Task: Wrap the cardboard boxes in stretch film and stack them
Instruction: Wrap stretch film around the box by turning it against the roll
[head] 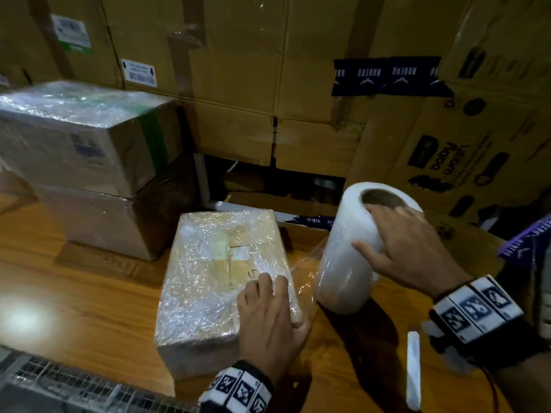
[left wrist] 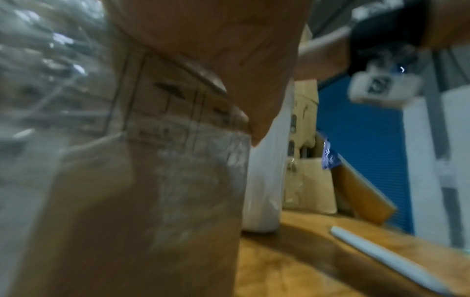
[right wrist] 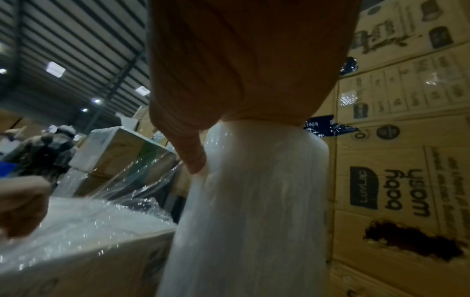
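A cardboard box [head: 220, 278] wrapped in stretch film lies on the wooden table [head: 89, 293]. My left hand [head: 274, 308] grips its near right edge, with bent fingers on top and the thumb down the side. My right hand [head: 396, 242] holds the white stretch film roll [head: 340, 263] upright just right of the box, fingers over its core and thumb on its side. A band of film [head: 304, 272] runs from the roll to the box. The right wrist view shows the roll [right wrist: 254, 201] under my palm and the box [right wrist: 89, 241] at lower left.
Two film-wrapped boxes are stacked at the left, the upper one [head: 83, 129] on the lower one [head: 113, 222]. A wall of large cartons [head: 238, 70] stands close behind. A white stick [head: 413, 371] lies on the table near my right wrist. Wire mesh [head: 59, 389] edges the near left.
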`<state>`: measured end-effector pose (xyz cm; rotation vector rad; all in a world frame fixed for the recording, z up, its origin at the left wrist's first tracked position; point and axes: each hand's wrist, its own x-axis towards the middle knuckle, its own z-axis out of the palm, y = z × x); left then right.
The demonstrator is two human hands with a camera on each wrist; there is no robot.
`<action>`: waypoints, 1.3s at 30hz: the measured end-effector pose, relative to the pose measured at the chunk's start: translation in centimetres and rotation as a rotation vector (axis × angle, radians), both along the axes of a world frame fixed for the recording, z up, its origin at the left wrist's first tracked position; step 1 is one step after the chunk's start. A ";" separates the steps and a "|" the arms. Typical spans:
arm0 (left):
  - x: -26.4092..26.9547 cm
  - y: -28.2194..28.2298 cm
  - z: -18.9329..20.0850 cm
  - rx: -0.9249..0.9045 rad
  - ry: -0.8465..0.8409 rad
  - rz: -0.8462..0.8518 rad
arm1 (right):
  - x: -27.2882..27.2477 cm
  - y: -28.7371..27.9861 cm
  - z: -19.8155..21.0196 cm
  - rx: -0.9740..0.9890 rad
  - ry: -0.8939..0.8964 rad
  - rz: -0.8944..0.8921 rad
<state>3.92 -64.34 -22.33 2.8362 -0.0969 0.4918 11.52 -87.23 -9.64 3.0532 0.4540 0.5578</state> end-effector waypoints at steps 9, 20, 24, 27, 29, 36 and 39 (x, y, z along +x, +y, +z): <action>-2.9 6.9 0.8 -0.087 -0.034 -0.322 | 1.1 3.0 1.1 0.013 0.013 -0.129; -4.2 9.3 -1.1 -0.163 0.101 -0.395 | 1.3 0.4 0.9 -0.092 -0.024 -0.142; -3.0 12.9 -1.2 -0.088 0.110 -0.387 | 1.1 0.2 0.5 -0.075 0.006 -0.090; -2.5 14.1 -1.2 -0.091 0.096 -0.326 | -0.2 -1.8 0.6 -0.185 -0.012 -0.036; -2.6 14.1 -1.1 -0.087 0.078 -0.314 | -0.1 -2.5 0.9 -0.232 -0.043 -0.063; -3.0 16.1 -0.4 -0.212 0.122 -0.438 | 2.9 -0.7 0.4 -0.171 -0.091 -0.218; -3.2 17.8 -0.2 -0.326 0.174 -0.531 | 2.8 -1.9 0.4 -0.141 -0.094 -0.141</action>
